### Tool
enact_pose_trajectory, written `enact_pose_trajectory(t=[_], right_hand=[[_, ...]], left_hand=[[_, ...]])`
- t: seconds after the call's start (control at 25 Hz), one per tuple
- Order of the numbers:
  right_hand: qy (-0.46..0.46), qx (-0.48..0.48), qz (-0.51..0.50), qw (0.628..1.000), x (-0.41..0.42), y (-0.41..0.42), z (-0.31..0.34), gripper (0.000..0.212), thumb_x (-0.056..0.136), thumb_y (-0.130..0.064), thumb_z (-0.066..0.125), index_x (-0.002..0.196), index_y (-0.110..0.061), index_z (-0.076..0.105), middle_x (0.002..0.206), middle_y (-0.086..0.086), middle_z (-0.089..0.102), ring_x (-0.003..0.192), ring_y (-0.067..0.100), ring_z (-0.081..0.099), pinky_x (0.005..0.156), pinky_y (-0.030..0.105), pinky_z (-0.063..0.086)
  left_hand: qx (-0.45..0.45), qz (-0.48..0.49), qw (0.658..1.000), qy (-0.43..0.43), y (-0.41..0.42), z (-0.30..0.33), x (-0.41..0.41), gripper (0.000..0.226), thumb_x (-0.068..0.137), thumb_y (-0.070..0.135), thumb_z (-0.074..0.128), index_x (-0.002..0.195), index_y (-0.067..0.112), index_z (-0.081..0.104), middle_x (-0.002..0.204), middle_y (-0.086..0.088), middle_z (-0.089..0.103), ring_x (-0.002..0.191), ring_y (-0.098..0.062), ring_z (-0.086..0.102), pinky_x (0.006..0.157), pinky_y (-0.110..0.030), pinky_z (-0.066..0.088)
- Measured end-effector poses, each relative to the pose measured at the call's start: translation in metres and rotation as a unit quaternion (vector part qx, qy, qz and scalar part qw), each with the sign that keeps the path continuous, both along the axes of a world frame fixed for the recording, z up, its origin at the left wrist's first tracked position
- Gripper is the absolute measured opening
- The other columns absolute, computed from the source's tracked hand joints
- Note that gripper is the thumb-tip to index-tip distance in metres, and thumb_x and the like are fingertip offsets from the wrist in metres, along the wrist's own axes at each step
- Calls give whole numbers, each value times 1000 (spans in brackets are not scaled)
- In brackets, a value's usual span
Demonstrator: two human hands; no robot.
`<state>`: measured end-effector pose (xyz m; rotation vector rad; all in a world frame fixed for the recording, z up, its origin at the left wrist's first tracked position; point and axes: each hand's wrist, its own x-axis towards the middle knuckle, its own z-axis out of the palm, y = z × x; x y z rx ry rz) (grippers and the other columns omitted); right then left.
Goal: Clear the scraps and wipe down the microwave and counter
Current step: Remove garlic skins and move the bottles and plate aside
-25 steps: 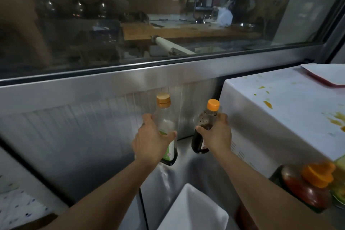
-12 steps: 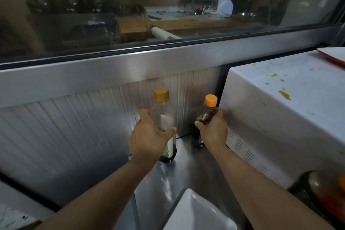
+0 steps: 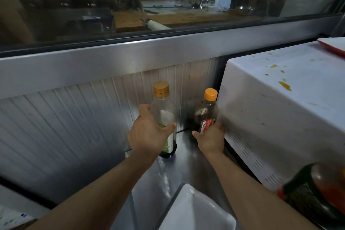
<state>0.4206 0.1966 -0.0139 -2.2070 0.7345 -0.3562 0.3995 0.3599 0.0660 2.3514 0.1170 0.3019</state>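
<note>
The left hand (image 3: pixel 149 134) is wrapped around the middle of a clear plastic bottle with a tan screw cap and a green label (image 3: pixel 165 117), thumb on its right side and fingers on its left. The bottle stands upright, and its dark base appears to rest on the steel surface (image 3: pixel 188 166). The right hand (image 3: pixel 211 137) grips the lower part of a smaller dark-filled bottle with an orange cap and a red-and-white label (image 3: pixel 206 113); its thumb curls round the left side and the bottle leans slightly right. Whether this bottle's base touches the surface cannot be told, as the hand hides it.

The two bottles stand side by side at the far edge of the surface, against a ribbed metal back panel (image 3: pixel 74 117). Just right of the orange-capped bottle sits the white microwave (image 3: pixel 280 117), its vented side facing the hands; its top carries several yellow-orange spatters (image 3: pixel 284 85). A red-edged flat item (image 3: pixel 334 45) lies on the microwave's far right corner.

Near the viewer, a white rectangular dish (image 3: pixel 194 213) lies on the surface, and a dark bottle with reddish contents (image 3: pixel 317 192) appears blurred at the near right. Above the panel runs a glass window (image 3: pixel 130 5).
</note>
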Motion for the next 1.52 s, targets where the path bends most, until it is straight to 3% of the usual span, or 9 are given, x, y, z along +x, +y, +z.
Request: enact_pose_trajectory(t=[0.2, 0.36, 0.56, 0.72, 0.96, 1.24, 1.52], right_hand=[[15, -2, -30, 999, 11, 5, -16, 78, 71, -22, 81, 128, 4, 35, 131, 25, 46, 118, 41, 50, 94, 43, 44], [5, -4, -35, 999, 19, 3, -17, 69, 73, -23, 80, 123, 2, 40, 128, 24, 50, 116, 39, 52, 92, 43, 45], [-3, -4, -21, 1000, 16, 1, -19, 68, 73, -26, 79, 122, 1, 39, 127, 21, 49, 116, 37, 52, 90, 41, 46], [3, 9, -26, 1000, -2, 3, -20, 64, 79, -16, 72, 128, 0, 35, 133, 19, 43, 122, 35, 46, 94, 41, 45], [-16, 13, 6, 1000, -28, 10, -16, 59, 83, -7, 60, 135, -5, 33, 135, 17, 41, 123, 32, 42, 95, 38, 41], [15, 4, 26, 1000, -49, -2, -15, 71, 82, -9, 64, 141, -3, 26, 143, 19, 32, 132, 36, 33, 105, 39, 35], [28, -13, 43, 999, -54, -6, -20, 76, 81, -13, 66, 143, -3, 24, 145, 20, 31, 133, 36, 30, 108, 38, 30]], left_hand=[[0, -2, 1000, -16, -2, -9, 5, 67, 70, 50, 75, 115, 20, 37, 96, 5, 60, 88, -19, 60, 68, -32, 46], [-14, -12, 1000, -23, -7, -12, 9, 69, 69, 50, 76, 117, 20, 36, 99, 5, 60, 89, -19, 61, 75, -38, 53], [-24, -12, 999, -26, -20, -15, 11, 70, 70, 46, 77, 121, 17, 37, 91, 8, 52, 83, -16, 55, 72, -33, 48], [-11, -8, 999, -37, -33, -16, 16, 70, 70, 47, 76, 119, 15, 38, 93, 4, 55, 81, -16, 53, 67, -31, 42], [-5, 4, 999, -42, -51, -24, 23, 73, 64, 52, 79, 111, 17, 35, 106, -3, 59, 94, -25, 60, 75, -42, 52], [63, -9, 995, 79, -34, -72, 19, 61, 72, 39, 78, 115, 16, 41, 111, -8, 64, 101, -32, 62, 79, -42, 51], [60, 9, 996, 67, -62, -85, 27, 55, 77, 34, 75, 112, 9, 41, 111, -14, 61, 101, -36, 60, 71, -35, 41]])
